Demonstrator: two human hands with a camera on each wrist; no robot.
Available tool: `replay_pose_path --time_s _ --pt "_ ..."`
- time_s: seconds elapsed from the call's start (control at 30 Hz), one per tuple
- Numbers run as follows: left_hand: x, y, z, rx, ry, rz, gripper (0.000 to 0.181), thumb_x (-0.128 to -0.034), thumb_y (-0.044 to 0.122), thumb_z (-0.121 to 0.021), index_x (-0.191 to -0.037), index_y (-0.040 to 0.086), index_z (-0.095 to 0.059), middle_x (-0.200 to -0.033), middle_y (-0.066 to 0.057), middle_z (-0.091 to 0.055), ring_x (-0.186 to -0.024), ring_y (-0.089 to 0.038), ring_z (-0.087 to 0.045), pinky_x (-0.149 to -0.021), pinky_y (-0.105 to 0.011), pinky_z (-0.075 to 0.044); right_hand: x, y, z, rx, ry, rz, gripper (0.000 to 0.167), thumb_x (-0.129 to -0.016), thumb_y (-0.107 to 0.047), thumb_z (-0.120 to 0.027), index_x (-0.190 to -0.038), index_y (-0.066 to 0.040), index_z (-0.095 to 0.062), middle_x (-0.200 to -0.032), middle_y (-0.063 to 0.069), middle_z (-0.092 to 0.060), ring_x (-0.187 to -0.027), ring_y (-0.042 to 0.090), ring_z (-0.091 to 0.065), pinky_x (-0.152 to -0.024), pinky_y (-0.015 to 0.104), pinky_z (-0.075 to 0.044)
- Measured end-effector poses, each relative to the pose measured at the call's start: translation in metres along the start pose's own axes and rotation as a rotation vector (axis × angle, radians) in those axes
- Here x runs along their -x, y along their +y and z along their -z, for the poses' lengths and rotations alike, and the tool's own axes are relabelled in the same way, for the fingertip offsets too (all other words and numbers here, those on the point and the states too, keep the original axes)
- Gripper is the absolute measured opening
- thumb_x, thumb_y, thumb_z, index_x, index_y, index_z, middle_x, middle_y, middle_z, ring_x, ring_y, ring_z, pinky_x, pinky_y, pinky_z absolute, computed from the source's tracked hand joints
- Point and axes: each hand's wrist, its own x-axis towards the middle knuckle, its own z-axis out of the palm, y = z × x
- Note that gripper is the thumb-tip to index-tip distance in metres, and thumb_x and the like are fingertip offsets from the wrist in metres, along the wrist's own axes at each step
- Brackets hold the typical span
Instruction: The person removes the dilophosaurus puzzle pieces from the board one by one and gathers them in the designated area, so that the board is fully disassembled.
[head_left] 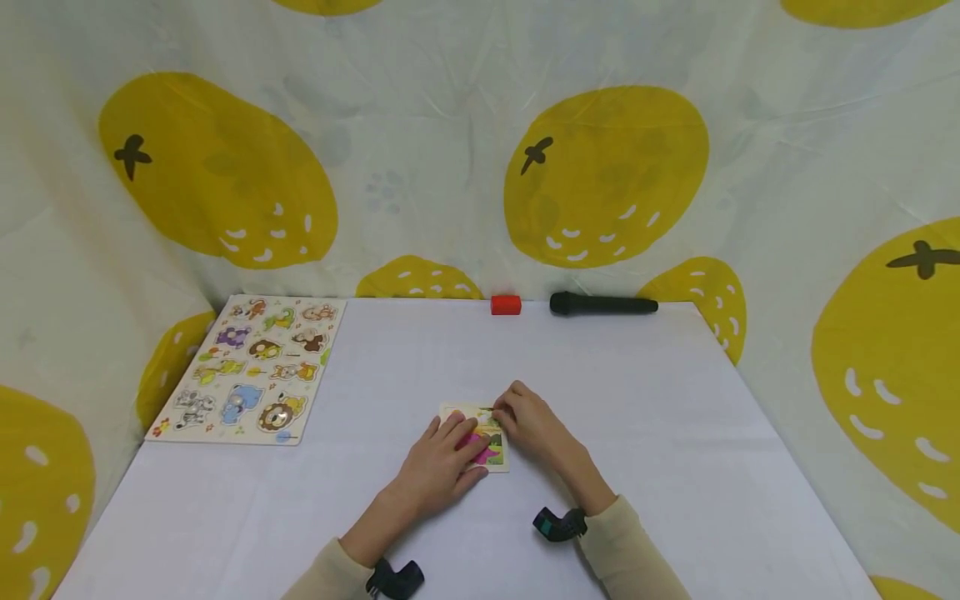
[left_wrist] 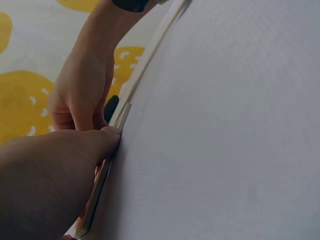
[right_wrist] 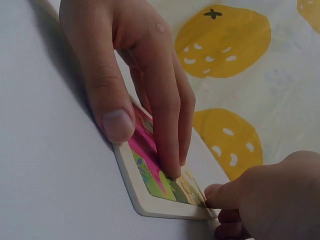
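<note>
A small puzzle board (head_left: 500, 467) with a pale rim lies on the table in front of me, its picture pink, green and yellow. Across it my left hand (head_left: 442, 462) rests with long, mostly straight fingers that cover part of the picture. In the right wrist view the left thumb lies on the near rim (right_wrist: 131, 175) and the fingertips press on the picture. At the board's far right corner my right hand (head_left: 534, 427) pinches the edge, thumb on top and the other fingers curled beside it. Its fingertips are partly hidden.
A larger animal puzzle board (head_left: 262, 367) lies at the far left of the white table (head_left: 660, 467). Along the back edge sit a red block (head_left: 506, 305) and a black microphone (head_left: 603, 304). Behind hangs a curtain (head_left: 420, 150) with yellow fruit shapes.
</note>
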Motion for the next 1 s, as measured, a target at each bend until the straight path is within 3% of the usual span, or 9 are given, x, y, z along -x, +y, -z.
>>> replay_pose_path --time_s 0.2,0.43,1.0 --pt "-0.0006 0.0001 0.0002 -0.005 0.022 -0.013 0.043 -0.0967 0.048 -0.06 -0.132 0.023 -0.065 -0.142 -0.008 -0.058 -0.136 -0.029 -0.05 -0.111 -0.058 -0.043 -0.0012 -0.0017 0.0013 -0.002 -0.004 0.009 0.014 -0.096 -0.018 -0.068 -0.102 -0.007 -0.074 -0.096 -0.001 -0.06 -0.081 0.01 -0.054 -0.075 0.028 -0.053" --pt "-0.0005 -0.0004 -0.0002 -0.007 0.042 -0.019 0.043 -0.0965 0.048 -0.06 -0.131 0.023 -0.065 -0.141 -0.007 -0.059 -0.136 -0.029 -0.051 -0.11 -0.058 -0.044 -0.0012 -0.001 0.0007 -0.073 -0.012 -0.038 0.014 -0.095 -0.021 -0.069 -0.102 -0.009 -0.071 -0.097 0.0 -0.059 -0.083 0.009 -0.054 -0.076 0.028 -0.052" --pt "-0.0001 0.0 0.0003 -0.003 0.029 -0.005 0.044 -0.0969 0.048 -0.059 -0.133 0.024 -0.065 -0.142 -0.007 -0.058 -0.137 -0.029 -0.05 -0.111 -0.057 -0.044 -0.002 0.001 -0.0029 -0.215 0.002 -0.121 0.013 -0.097 -0.022 -0.067 -0.101 -0.011 -0.063 -0.092 0.0 -0.057 -0.08 0.012 -0.05 -0.067 0.021 -0.044"
